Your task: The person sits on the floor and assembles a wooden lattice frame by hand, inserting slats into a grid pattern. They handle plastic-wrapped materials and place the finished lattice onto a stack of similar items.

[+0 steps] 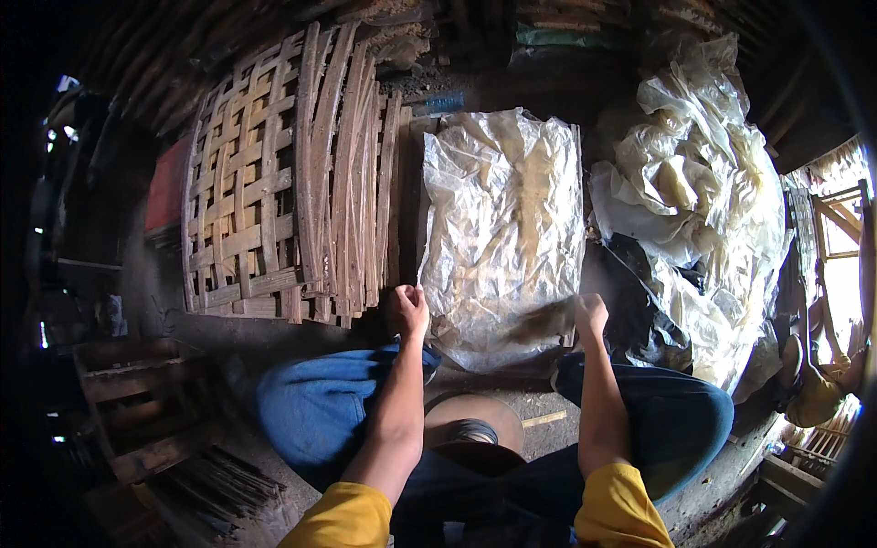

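Observation:
A crinkled clear plastic sheet (498,210) lies over a flat rectangular stack or frame in front of me, its near edge hanging loose. Something tan shows through the plastic. My left hand (410,311) is closed in a pinch at the sheet's left edge, near the front corner. Across from it, my right hand (592,313) is closed at the right edge, fingers curled on the plastic. What exactly lies under the sheet is hidden.
Woven bamboo racks (247,173) lean in a stack on the left. A heap of crumpled plastic sheeting (694,183) lies on the right, with black plastic (649,306) beside it. A wooden crate (137,402) stands at lower left. Between my legs is a round brown object (470,416).

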The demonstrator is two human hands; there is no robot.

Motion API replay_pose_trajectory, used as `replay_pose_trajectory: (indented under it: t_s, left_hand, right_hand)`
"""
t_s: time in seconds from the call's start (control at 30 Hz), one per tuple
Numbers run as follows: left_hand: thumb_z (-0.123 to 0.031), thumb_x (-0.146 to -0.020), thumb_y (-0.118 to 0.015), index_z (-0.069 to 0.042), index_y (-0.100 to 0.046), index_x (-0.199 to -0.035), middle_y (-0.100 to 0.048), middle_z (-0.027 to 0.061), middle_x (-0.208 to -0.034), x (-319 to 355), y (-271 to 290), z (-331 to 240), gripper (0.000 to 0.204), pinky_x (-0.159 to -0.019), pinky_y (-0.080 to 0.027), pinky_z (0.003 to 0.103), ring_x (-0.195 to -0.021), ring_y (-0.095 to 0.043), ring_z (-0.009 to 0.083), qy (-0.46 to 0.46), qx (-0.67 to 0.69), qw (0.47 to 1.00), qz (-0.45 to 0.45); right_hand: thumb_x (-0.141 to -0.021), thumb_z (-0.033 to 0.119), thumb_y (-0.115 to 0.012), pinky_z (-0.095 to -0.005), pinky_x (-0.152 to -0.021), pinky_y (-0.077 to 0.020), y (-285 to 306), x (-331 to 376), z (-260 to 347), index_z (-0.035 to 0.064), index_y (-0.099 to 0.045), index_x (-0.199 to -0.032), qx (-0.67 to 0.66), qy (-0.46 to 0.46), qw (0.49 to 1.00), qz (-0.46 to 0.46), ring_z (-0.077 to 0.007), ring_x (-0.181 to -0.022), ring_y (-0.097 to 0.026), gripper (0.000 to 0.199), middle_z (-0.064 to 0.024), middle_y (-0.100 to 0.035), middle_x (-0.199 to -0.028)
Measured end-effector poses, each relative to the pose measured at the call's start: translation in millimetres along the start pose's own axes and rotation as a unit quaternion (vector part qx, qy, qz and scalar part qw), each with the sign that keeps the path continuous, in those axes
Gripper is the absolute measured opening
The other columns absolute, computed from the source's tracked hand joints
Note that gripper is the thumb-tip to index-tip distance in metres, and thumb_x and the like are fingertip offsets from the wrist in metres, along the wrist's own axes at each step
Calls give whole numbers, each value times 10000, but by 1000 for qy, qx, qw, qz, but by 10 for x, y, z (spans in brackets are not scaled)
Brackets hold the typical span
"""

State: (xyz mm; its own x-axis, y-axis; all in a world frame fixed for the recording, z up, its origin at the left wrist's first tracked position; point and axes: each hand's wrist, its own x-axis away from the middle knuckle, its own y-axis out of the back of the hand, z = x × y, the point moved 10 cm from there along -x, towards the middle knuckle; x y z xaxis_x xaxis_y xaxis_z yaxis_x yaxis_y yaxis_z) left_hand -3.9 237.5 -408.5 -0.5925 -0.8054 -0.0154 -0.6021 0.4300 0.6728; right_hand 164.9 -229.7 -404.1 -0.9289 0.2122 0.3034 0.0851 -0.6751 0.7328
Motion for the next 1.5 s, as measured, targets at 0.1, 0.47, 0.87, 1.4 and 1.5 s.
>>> replay_pose_trajectory:
  t_s: [0.1, 0.47, 0.87, 1.4, 1.5]
  left_hand:
    - [-292, -911, -663, -41, -486, -1296, -452, 223, -1382, 144, 213, -850, 492, -1037, -349, 561, -1240, -470, 433, -159, -70, 984, -34]
    - [-488, -865, -624, 60, -243, -1521, -156, 278, -1608, 789, -681, -1073, 936, -1188, -48, 649, -1502, -123, 445, -192, -272, 931, 150]
    - [-594, -897, -509, 131, -381, -1434, -307, 288, -1555, 704, -832, -1017, 911, -1181, -73, 650, -1462, -241, 466, -171, -331, 912, 171]
    - [-597, -863, -538, 130, -301, -1469, -223, 304, -1581, 719, -869, -995, 976, -1185, -37, 644, -1489, -156, 472, -177, -356, 902, 168]
    - [-593, -903, -481, 138, -301, -1468, -225, 304, -1582, 696, -876, -1071, 942, -1189, -49, 639, -1490, -167, 461, -188, -356, 900, 167]
  right_hand:
    - [-822, 141, -706, -451, -956, -461, 326, 126, 615, 16, -629, -1108, 74, 137, 976, -154, -382, -1153, -568, 322, -216, -591, -1282]
    - [-933, 453, -545, -493, -1246, -160, -1836, 1216, 2455, 178, -469, -1470, 195, 772, 571, 201, -228, -1499, -272, 608, -57, -283, -1628]
    - [-889, 532, -614, -560, -1193, -209, -1931, -1779, 4332, 276, -355, -1539, 289, 653, 699, -37, -259, -1494, -258, 745, -24, -288, -1624]
    - [-1012, 391, -504, -505, -990, -483, -1133, -762, 2896, 107, -599, -1237, 230, 809, 540, 21, -251, -1118, -608, 375, -140, -610, -1222]
    - [-959, 298, -601, -497, -1092, -339, -144, -2635, 3285, 122, -466, -1458, 433, 542, 699, -175, -299, -1382, -391, 546, -106, -419, -1521]
